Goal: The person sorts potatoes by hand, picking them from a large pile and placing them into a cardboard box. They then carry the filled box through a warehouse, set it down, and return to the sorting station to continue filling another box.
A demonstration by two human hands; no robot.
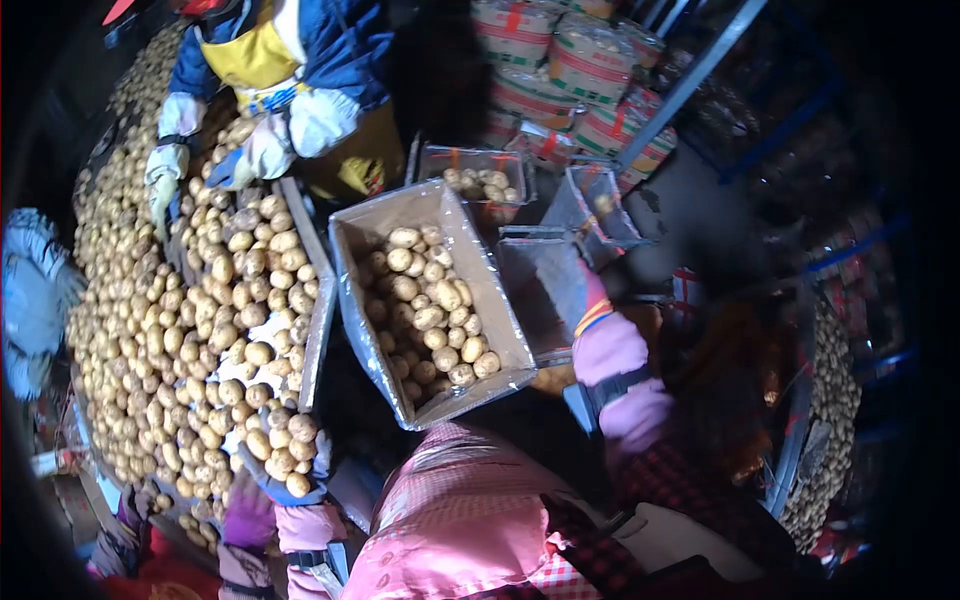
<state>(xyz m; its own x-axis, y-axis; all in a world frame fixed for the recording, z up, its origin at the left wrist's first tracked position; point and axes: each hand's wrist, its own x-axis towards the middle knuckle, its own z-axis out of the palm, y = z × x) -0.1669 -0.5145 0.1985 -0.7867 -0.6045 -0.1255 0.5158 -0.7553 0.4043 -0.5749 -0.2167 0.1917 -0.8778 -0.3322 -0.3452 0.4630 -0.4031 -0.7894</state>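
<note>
My left hand (318, 482), in a blue glove, cups several potatoes (282, 455) at the near edge of a large potato heap (150, 340). To its right, a lined cardboard box (505, 300) stands tilted in view, partly filled with potatoes (430, 315). My right hand (592, 290) reaches forward on the far side of that box. It grips the side edge of a grey bin (540, 285) with no potatoes visible inside; its fingertips are dark and hard to make out. A pink apron (450, 520) covers my front.
A co-worker in a yellow apron (255, 55) reaches into the heap opposite. Other people's sleeves (30, 290) show at left and lower left. Behind the box stand a potato-holding crate (470, 160), another bin (595, 200) and stacked cartons (590, 60). A metal post (690, 80) slants nearby.
</note>
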